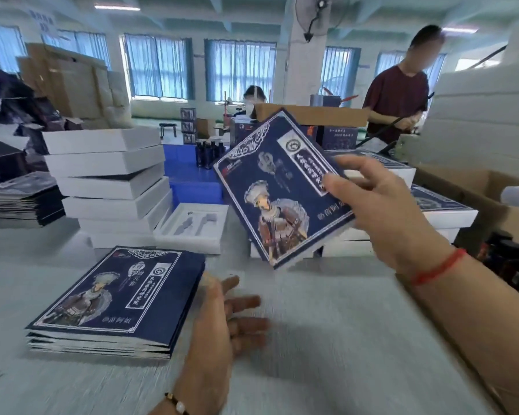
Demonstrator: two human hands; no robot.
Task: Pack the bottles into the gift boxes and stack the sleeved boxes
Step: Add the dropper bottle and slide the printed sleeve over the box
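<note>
Holding a sleeved box above the table, the right hand grips its right edge, fingers curled over the printed face. The box is dark blue with a pale ornamental border, a costumed figure, a round emblem and vertical script. It is tilted, its top corner pointing up and away, clear of the table.

The left hand hovers low over the table, fingers loosely spread, holding nothing. It sits just right of a stack of flat sleeves bearing the same blue print; the sleeve count cannot be told from the layered edges. The held box is up and right of this hand, well apart from it.

Behind the sleeves stands a leaning stack of about 7 white boxes. Beside it lies 1 open white tray with shaped recesses. Under the right hand, sleeved boxes form a stack; their number cannot be told. Dark bottles stand on a blue crate farther back, and more bottles show at the right edge near a carton. 2 people work at the far bench.
</note>
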